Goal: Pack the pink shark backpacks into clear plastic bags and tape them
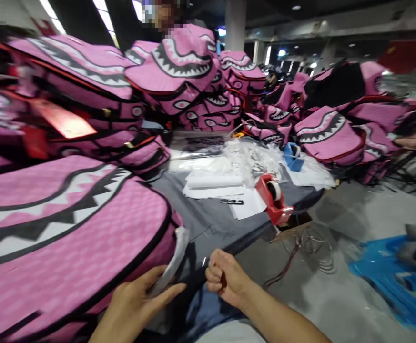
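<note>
A large pink backpack [65,247] with a printed black-and-white zigzag-tooth mouth lies on its back at the left. From its right side stands a curved strip wrapped in white [177,255], seemingly a handle. My left hand [132,300] has this white-wrapped strip between thumb and fingers, close to the bag's edge. To the right, over the table's front edge, my right hand [225,277] is apart from the bag, fingers curled into a fist. A tiny shiny bit [204,261] shows by its fingertips; whatever is inside the fist is hidden.
A red tape dispenser [274,200] sits near the table's [208,224] right corner, with white paper sheets [213,181] and clear plastic bags [250,157] beside it. Behind is a blue tape dispenser [293,157]. Stacked pink backpacks [179,66] surround the back. Blue plastic [393,276] lies right.
</note>
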Available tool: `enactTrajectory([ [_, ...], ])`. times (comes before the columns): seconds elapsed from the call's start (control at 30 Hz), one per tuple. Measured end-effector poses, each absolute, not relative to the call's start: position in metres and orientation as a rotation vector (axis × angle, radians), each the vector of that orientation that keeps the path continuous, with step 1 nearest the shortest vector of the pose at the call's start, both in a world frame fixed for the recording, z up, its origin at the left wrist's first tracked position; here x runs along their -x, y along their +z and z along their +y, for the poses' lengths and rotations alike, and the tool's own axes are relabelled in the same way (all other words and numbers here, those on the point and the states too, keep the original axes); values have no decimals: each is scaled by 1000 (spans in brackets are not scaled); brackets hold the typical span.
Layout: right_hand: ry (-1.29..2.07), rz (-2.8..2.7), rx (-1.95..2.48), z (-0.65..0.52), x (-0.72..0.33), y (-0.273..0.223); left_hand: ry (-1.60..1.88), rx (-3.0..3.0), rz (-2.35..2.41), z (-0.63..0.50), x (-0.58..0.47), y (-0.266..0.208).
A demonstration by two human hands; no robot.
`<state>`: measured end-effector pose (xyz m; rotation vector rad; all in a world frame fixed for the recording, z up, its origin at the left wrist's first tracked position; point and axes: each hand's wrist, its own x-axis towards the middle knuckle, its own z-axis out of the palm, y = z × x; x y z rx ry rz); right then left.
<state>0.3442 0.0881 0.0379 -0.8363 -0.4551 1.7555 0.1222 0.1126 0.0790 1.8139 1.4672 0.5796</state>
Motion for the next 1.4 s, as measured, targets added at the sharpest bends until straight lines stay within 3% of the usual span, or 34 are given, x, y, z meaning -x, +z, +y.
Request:
enactTrajectory([
  [0.07, 1856, -534, 694, 83, -311, 37, 536, -1737, 1463, 110, -127, 89],
  [0.2, 1744, -645, 758, 84, -284, 26, 522, -1689, 1442, 106, -129, 92],
  [0.6, 1786, -780, 934, 89, -279, -4, 682, -1733, 1415, 110, -130, 95],
  [0.93, 1795, -869, 1112, 113, -272, 4, 703, -1662, 1293, 111, -127, 96],
  [1.17, 1981, -799, 1095, 128, -263, 15, 905, -2061, 1264, 105, -120, 81],
  [1.3, 1912, -643, 1134, 116, -268, 21, 949, -2275, 1280, 104, -116, 69],
  [1.4, 2054, -500, 894, 106, -281, 28, 977, -2348, 1271, 102, -116, 65],
])
